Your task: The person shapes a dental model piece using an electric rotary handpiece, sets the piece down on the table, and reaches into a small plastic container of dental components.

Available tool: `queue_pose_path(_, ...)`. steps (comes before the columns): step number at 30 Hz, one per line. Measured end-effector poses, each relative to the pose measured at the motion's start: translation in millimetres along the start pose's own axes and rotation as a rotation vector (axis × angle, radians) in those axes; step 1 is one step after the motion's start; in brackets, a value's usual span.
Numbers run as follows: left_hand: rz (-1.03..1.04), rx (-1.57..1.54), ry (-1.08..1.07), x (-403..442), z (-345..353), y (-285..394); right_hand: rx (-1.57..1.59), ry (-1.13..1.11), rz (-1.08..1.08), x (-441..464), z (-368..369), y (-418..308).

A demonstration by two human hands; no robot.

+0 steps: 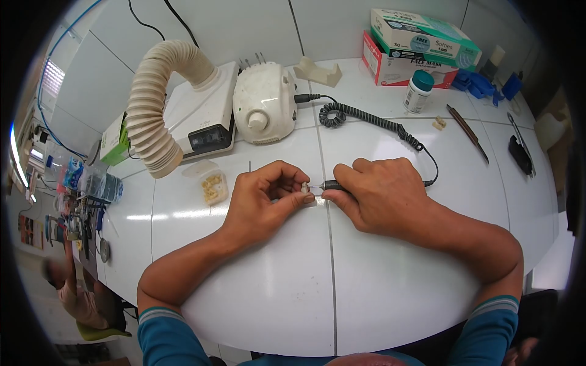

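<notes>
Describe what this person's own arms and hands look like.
The left hand and right hand are ungloved, and no watch or bracelet shows. Short teal-blue sleeves, edged with pale grey striped bands, leave both forearms bare.

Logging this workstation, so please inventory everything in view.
Tabletop: 1, white, centre
Pale piece: 1, cream, centre
Handpiece: 1, black, centre
Container: 1, clear, left
Ribbed hose: 1, cream, left
Hose unit: 1, white, left
Control unit: 1, white, back centre
Block: 1, cream, back centre
Cord: 1, black, right
Cartons: 2, green and red, back right
Capped bottle: 1, white, right
Slim tool: 1, brown, right
Blue items: several, blue, back right
Box: 1, green, left
Clutter: uncountable, mixed, both sides
Other person: 1, pale top, left
Sleeves: 2, teal, bottom
Left hand: 1, bare, holding pale piece
Right hand: 1, bare, holding handpiece
</notes>
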State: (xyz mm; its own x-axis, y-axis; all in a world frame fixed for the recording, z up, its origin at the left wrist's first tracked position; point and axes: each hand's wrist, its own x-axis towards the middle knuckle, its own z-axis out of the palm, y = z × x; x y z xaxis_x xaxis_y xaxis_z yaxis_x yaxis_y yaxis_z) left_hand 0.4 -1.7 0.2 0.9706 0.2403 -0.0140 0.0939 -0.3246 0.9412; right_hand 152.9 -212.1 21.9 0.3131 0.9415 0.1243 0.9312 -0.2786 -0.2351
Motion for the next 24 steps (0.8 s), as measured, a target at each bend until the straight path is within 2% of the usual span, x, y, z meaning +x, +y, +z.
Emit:
queue_pose_path(14, 0.027, 0.049, 0.009, 0.6, -1.0, 0.8, -0.016, -0.033, 0.012, 0.8, -1.6, -0.5)
queue_pose_path(24, 0.029, -0.107, -0.042, 0.5, -2.2, -4.4, -0.018, 0.009, -0.028, 0.1, 0.3, 0.0)
